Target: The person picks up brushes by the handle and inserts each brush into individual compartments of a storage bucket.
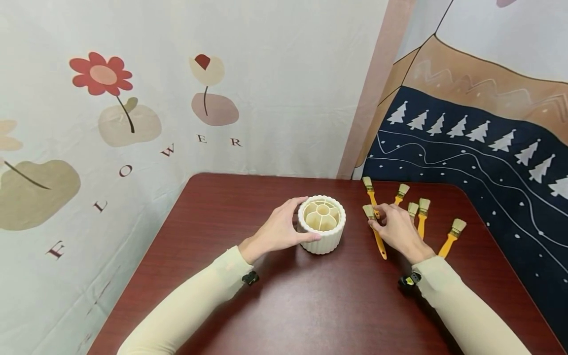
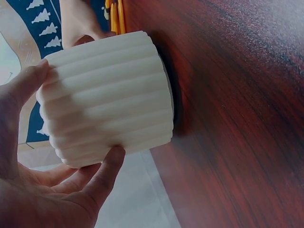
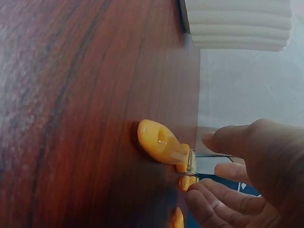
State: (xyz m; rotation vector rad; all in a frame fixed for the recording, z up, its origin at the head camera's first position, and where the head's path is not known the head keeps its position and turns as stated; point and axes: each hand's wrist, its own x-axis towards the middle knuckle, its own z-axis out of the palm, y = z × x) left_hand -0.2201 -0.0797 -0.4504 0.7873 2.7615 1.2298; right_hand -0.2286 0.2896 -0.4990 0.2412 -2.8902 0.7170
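Table [image 1: 310, 305]: six brushes [image 1: 450, 239], one container [image 1: 326, 242]

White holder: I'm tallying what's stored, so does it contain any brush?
No, the head view shows the brushes outside the white holder, to its right.

The head view is evenly bright, with soft sheen at lower centre on the glossy red-brown wooden counter [image 1: 319, 301]; the left wrist view is dimmer, speckled glare upper right.

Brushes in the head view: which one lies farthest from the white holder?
The rightmost brush, lying slanted and apart at the right end of the group; all the rest lie nearer the white holder.
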